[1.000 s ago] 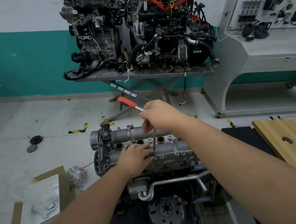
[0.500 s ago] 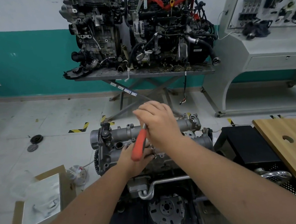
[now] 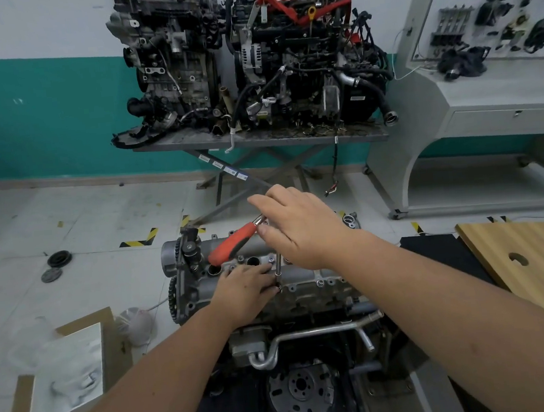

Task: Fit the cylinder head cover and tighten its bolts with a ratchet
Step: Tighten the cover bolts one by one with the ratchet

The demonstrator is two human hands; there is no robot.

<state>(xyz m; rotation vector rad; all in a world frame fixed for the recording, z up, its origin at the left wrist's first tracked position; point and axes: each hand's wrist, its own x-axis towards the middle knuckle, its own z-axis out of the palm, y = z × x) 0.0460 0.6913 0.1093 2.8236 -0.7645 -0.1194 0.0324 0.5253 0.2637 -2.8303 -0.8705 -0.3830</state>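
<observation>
The grey cylinder head cover [image 3: 307,274] lies on top of the engine in front of me. A ratchet with a red handle [image 3: 232,243] stands over it on a thin steel extension [image 3: 278,265], whose socket sits on a bolt near the cover's front edge. My right hand [image 3: 302,226] grips the ratchet at its head, and the handle points left and toward me. My left hand [image 3: 244,290] rests on the cover with its fingertips pinching the socket end [image 3: 277,285] at the bolt.
Two engines [image 3: 249,58] stand on a scissor stand behind. A grey display console [image 3: 485,92] is at the right. A wooden board with a hole [image 3: 535,266] lies at the right, and a white box on cardboard [image 3: 67,375] sits at the left. A flywheel [image 3: 300,392] faces me below.
The red handle swung from pointing away left, down toward me, then partly back up to the left. My left hand has stayed at the socket.
</observation>
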